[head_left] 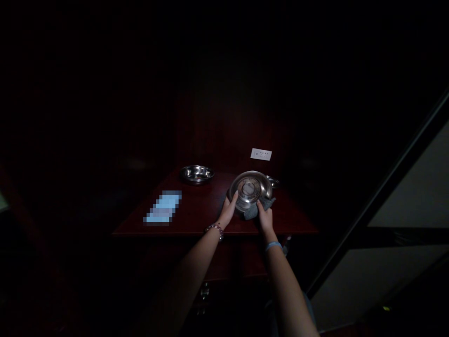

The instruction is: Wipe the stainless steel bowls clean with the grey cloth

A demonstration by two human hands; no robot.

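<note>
A round stainless steel plate (257,182) is held up and tilted above the front half of the table. My left hand (228,210) grips its lower left rim, thumb on the metal and the other fingers hidden behind. At the lower right rim, my right hand (265,216) is closed on a grey cloth (251,212) pressed against the plate. Worn-looking marks ring the middle of the plate's face.
On the dark red table (196,213), a shiny steel bowl (197,174) stands at back left. Another steel dish (273,181) is partly hidden behind the plate. A blurred-out phone-like rectangle (163,208) lies at left. A white socket panel (261,154) is on the back wall.
</note>
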